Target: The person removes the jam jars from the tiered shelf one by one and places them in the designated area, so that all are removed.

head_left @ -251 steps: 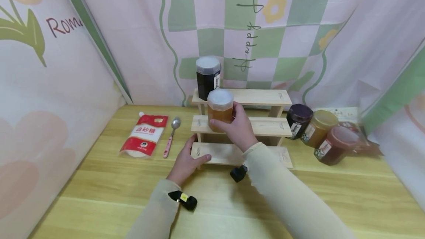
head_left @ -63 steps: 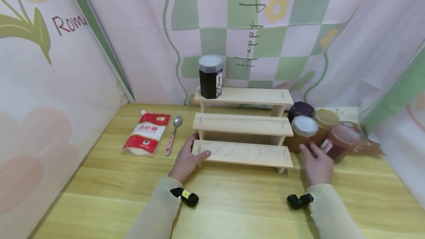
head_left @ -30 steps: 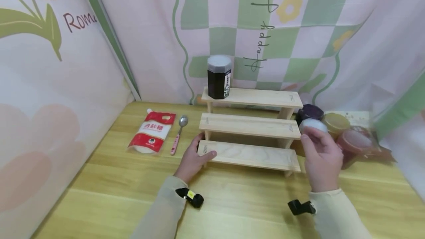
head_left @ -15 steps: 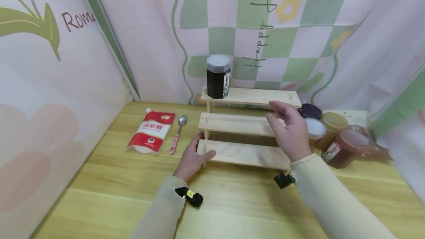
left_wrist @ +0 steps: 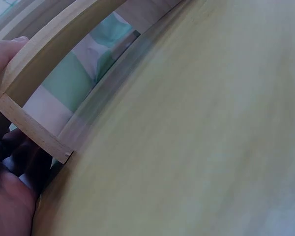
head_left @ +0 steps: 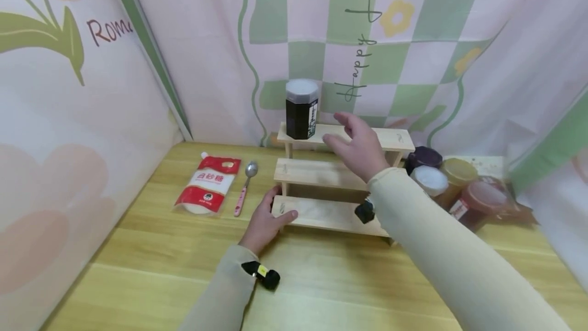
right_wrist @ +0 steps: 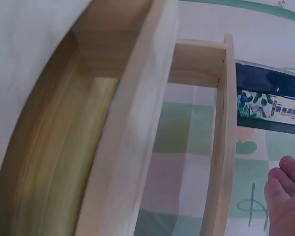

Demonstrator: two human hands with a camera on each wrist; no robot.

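A three-tier wooden display stand [head_left: 317, 213] stands on the table. My left hand [head_left: 265, 223] grips the left end of its lowest board, thumb on top. In the left wrist view, that hand's fingers [left_wrist: 27, 152] curl behind the stand's leg. One dark jar [head_left: 300, 114] with a whitish lid sits upright at the left end of the top board; its printed label shows in the right wrist view. To the right of this jar, my right hand [head_left: 360, 147] reaches over the upper boards, fingers spread from the thumb and holding nothing.
Right of the stand cluster a white-lidded jar [head_left: 430, 180], a dark purple jar [head_left: 423, 160], a yellowish jar [head_left: 459, 172] and a reddish jar [head_left: 482, 201], beside crumpled packaging [head_left: 523, 211]. A red-and-white sugar bag [head_left: 206, 185] and a pink-handled spoon [head_left: 241, 195] lie left.
The amber, white-lidded jar went from the middle board to the table at right, where my right hand let go. That hand then moved left and up toward the dark jar. My left hand stayed.
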